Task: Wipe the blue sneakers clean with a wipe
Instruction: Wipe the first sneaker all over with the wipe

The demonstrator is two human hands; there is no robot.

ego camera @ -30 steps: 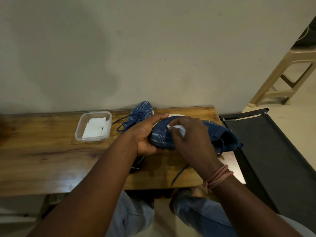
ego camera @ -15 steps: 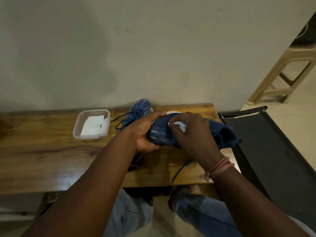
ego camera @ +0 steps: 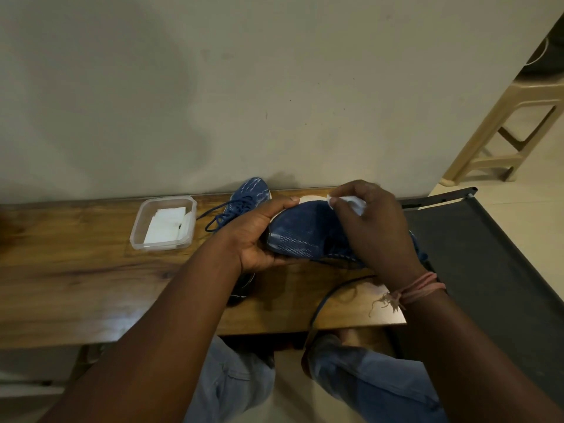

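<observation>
My left hand (ego camera: 259,236) grips the toe end of a blue knit sneaker (ego camera: 302,233), held on its side just above the wooden table (ego camera: 76,285), its white sole edge facing the wall. My right hand (ego camera: 372,227) lies over the sneaker's middle and pinches a small crumpled white wipe (ego camera: 351,203) at the sneaker's upper edge. The sneaker's heel is hidden behind my right hand, and a dark lace hangs down over the table's front. The second blue sneaker (ego camera: 247,196) lies on the table behind my left hand, toe toward the wall, partly hidden.
A clear plastic tub (ego camera: 137,233) with folded white wipes sits on the table to the left. A dark fabric cot (ego camera: 488,270) adjoins the table's right end. A beige plastic stool (ego camera: 512,132) stands at far right. The wall runs directly behind the table.
My right hand has slid with the wipe from the sneaker's side up to its top edge near the sole. The left hand keeps its grip on the toe.
</observation>
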